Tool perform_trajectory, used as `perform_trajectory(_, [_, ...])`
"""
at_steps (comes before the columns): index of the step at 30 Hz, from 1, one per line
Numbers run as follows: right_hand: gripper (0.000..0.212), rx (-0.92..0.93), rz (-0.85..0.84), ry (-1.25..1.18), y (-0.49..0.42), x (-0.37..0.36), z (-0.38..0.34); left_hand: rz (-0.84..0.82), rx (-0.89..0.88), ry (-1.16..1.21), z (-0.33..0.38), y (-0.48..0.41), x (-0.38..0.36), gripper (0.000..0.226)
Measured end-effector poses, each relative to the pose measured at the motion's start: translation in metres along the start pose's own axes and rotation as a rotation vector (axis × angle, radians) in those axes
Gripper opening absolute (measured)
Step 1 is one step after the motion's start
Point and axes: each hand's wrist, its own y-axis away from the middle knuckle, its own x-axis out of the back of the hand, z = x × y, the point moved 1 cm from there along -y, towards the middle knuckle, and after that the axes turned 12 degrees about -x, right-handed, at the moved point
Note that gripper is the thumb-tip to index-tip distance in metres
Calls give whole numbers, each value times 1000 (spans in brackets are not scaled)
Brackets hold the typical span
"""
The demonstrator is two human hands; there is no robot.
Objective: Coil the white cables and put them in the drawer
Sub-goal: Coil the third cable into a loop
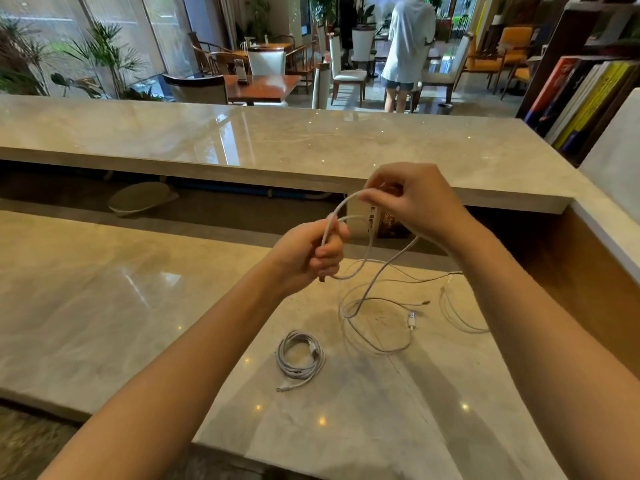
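Two bare forearms reach in from the bottom edge and converge above a pale marble counter (104, 306), both hands raised clear of the stone. The left hand (311, 252) is balled in a fist, thumb on top, fingers wrapped tight round a white cable (391, 261). A short end pokes out beneath the fist. From the top of the fist the cable arcs up and to the right into the right hand (415, 202), which is held higher and a little farther off. The back of that hand faces the camera and its wrist is bent downward, with thumb and fingertips pinching the strand at the crown of the arc. A second, smaller loop shows between the two hands.

Below the right palm the cable drops at a slant to the counter, where slack lies in loose, overlapping rings with a USB plug (411, 320) among them. Whether every ring belongs to the held cable cannot be told. A thinner white cable (464, 328) curves just to the right of the rings.

Nearer the camera, apart from the slack, a coiled cable (299, 355) lies flat in a neat bundle, one plug end trailing toward the front edge.

Behind the hands runs a raised marble ledge (242, 140). Books (581, 98) lean at far right, and a person in a pale shirt (408, 46) stands among the chairs beyond.
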Motion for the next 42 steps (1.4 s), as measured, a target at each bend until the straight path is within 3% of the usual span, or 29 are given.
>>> perform_trajectory(3, [21, -138, -113, -106, -4, -5, 19, -63, 15, 349, 9, 3, -1, 34])
perform_trajectory(7, [35, -330, -319, -399, 19, -30, 52, -177, -16, 617, 28, 3, 4, 30])
perform_trajectory(10, [31, -454, -406, -600, 38, -48, 71, -158, -39, 692, 29, 4, 12, 28])
perform_trajectory(14, [36, -458, -753, -237, 69, -89, 80, 3, -235, 684, 44, 2, 17, 22])
perform_trajectory(17, [35, -437, -766, -64, 77, -102, 77, 258, -362, 423, 50, -3, 24, 21])
perform_trajectory(20, [32, -196, -647, 299, 62, -95, 47, 396, -372, 58, 30, -8, 26, 20])
perform_trajectory(24, [23, 111, -267, 413, 42, -69, -5, 282, -259, -754, 1, -5, 25, 17])
perform_trajectory(26, [21, 165, -100, 339, 31, -47, -17, 191, -166, -879, -5, -2, 24, 21])
perform_trajectory(29, [21, 135, -18, 259, 10, -20, -17, 52, -78, -647, -4, 3, 20, 25])
perform_trajectory(34, [27, 24, -49, 70, -7, -10, 9, -56, -33, -258, 8, 2, 13, 43])
perform_trajectory(37, [21, -48, -131, -101, -5, -15, 30, -205, -48, 44, 15, 3, 15, 34])
perform_trajectory(39, [28, -136, -142, -224, 2, -18, 49, -315, -76, 395, 22, 2, 18, 27])
perform_trajectory(42, [33, -309, -162, -295, 20, -28, 81, -267, -144, 677, 32, -2, 22, 25])
